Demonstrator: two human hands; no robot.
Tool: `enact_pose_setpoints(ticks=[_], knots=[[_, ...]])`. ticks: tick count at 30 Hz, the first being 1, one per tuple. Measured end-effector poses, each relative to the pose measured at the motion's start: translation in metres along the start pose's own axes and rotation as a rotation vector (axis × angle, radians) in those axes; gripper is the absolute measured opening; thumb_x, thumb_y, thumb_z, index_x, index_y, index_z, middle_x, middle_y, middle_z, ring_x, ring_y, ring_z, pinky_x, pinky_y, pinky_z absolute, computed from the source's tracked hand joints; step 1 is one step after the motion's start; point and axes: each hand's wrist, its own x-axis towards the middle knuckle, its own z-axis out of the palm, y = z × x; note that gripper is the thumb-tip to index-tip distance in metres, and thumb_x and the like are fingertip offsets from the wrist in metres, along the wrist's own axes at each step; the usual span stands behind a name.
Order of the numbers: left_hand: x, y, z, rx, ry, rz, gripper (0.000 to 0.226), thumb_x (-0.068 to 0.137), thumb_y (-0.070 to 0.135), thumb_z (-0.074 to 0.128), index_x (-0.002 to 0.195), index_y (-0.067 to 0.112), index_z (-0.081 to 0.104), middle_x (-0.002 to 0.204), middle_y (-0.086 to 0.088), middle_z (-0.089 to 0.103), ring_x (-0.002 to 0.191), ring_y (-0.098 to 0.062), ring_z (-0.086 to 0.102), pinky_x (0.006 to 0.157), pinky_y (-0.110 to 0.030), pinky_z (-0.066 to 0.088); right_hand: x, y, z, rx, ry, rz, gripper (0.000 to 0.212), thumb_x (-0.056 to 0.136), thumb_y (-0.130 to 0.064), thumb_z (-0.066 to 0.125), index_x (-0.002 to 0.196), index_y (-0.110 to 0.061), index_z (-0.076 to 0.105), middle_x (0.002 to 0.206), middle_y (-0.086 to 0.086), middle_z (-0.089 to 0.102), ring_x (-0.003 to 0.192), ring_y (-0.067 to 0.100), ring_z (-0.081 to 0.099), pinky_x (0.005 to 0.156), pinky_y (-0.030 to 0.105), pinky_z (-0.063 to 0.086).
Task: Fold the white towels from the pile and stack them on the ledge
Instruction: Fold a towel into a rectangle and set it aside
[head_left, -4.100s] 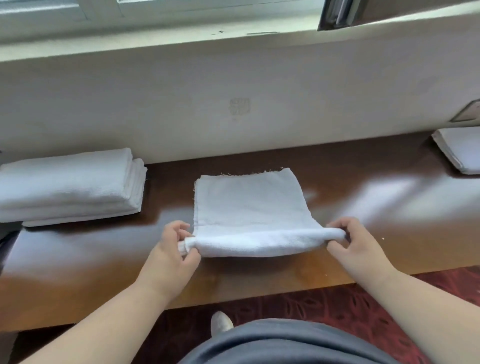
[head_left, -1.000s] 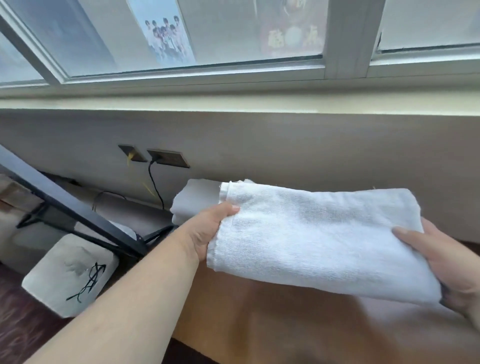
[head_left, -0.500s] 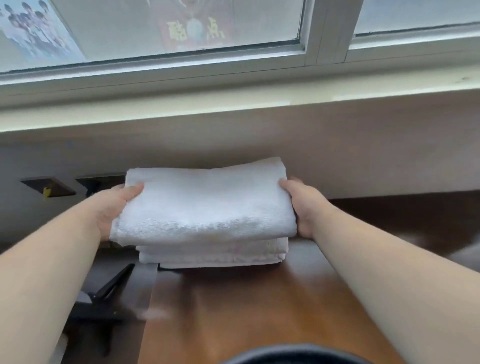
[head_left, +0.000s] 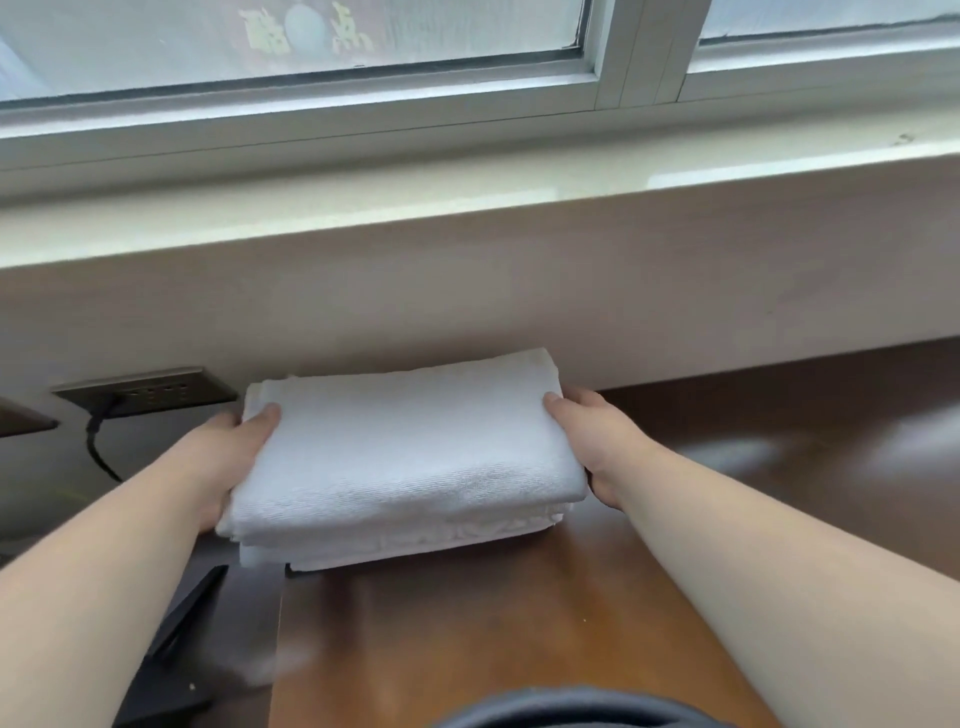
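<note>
A folded white towel (head_left: 405, 447) lies on top of the stack of folded white towels (head_left: 415, 540) at the left end of the brown wooden ledge (head_left: 519, 634). My left hand (head_left: 234, 447) grips the top towel's left side, thumb on top. On the right side, my right hand (head_left: 592, 441) grips it the same way, thumb over the upper edge. The fingers of both hands are hidden under the towel.
Behind the stack rises a beige wall with a window sill (head_left: 467, 192) above it. A wall socket (head_left: 145, 397) with a black cable (head_left: 98, 441) sits to the left. The ledge's left edge drops off just under the stack; bare wood stretches to the right.
I carried the folded towel left from the middle of the ledge and set it on the stack. Over the last half second my hands stayed at its two sides.
</note>
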Motion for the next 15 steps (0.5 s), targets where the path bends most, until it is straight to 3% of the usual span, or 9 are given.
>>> enact_pose_setpoints(ticks=[2,4,6,8,9,11,13,15], knots=[[0.002,-0.004,0.003,0.252,0.083,0.046,0.066,0.097,0.048,0.051,0.147,0.008,0.037,0.137,-0.018,0.053,0.107,-0.036,0.056,0.085,-0.035,0.041,0.000,0.003,0.002,-0.210,0.080,-0.011,0.059,0.094,-0.044,0.056,0.146,-0.021,0.039,0.121,-0.001,0.062,0.107,0.022,0.063,0.098,0.040,0.051],[0.003,-0.004,0.004,0.397,0.228,0.176,0.060,0.094,0.045,0.054,0.142,0.012,0.041,0.136,-0.019,0.053,0.116,-0.040,0.053,0.091,-0.039,0.042,-0.004,-0.003,0.008,-0.504,0.216,-0.191,0.060,0.094,-0.038,0.055,0.147,-0.020,0.036,0.138,0.005,0.051,0.121,0.027,0.053,0.102,0.037,0.043],[-0.005,0.002,0.011,0.544,0.372,0.469,0.051,0.093,0.040,0.055,0.136,0.014,0.046,0.132,-0.017,0.054,0.119,-0.040,0.050,0.097,-0.047,0.044,-0.014,-0.012,0.021,-0.836,0.292,-0.522,0.059,0.096,-0.035,0.052,0.150,-0.022,0.033,0.154,0.006,0.033,0.140,0.029,0.032,0.113,0.042,0.030],[-0.019,0.009,0.029,0.705,0.289,0.784,0.048,0.095,0.040,0.050,0.138,0.020,0.048,0.137,-0.010,0.053,0.127,-0.032,0.046,0.105,-0.047,0.038,-0.022,-0.019,0.039,-1.114,0.186,-0.761,0.060,0.098,-0.041,0.045,0.153,-0.028,0.026,0.164,0.004,0.017,0.150,0.028,0.012,0.121,0.045,0.014],[-0.023,0.011,0.039,0.800,0.192,0.861,0.050,0.096,0.045,0.045,0.141,0.025,0.046,0.143,-0.005,0.050,0.133,-0.027,0.042,0.110,-0.046,0.033,-0.023,-0.019,0.048,-1.224,0.112,-0.792,0.062,0.099,-0.048,0.040,0.155,-0.030,0.022,0.166,0.004,0.010,0.152,0.028,0.004,0.122,0.048,0.008],[-0.024,0.005,0.055,0.971,0.042,0.797,0.057,0.096,0.057,0.033,0.149,0.036,0.033,0.157,0.003,0.032,0.146,-0.021,0.024,0.118,-0.045,0.017,-0.016,-0.012,0.058,-1.365,0.014,-0.683,0.071,0.095,-0.063,0.032,0.157,-0.034,0.012,0.167,0.008,-0.002,0.152,0.031,-0.009,0.122,0.052,-0.001],[-0.013,-0.010,0.055,1.041,-0.003,0.698,0.063,0.095,0.062,0.021,0.153,0.040,0.018,0.164,0.007,0.014,0.151,-0.019,0.007,0.121,-0.048,0.004,-0.008,-0.004,0.058,-1.404,-0.013,-0.534,0.080,0.089,-0.075,0.025,0.157,-0.038,0.002,0.166,0.010,-0.009,0.151,0.034,-0.015,0.121,0.055,-0.004],[-0.004,-0.019,0.049,1.086,-0.019,0.684,0.065,0.094,0.062,0.015,0.154,0.040,0.010,0.165,0.007,0.007,0.151,-0.018,0.002,0.121,-0.049,0.003,-0.003,0.003,0.056,-1.432,-0.007,-0.477,0.083,0.086,-0.079,0.020,0.156,-0.040,-0.004,0.166,0.010,-0.012,0.151,0.033,-0.018,0.120,0.057,-0.004]])
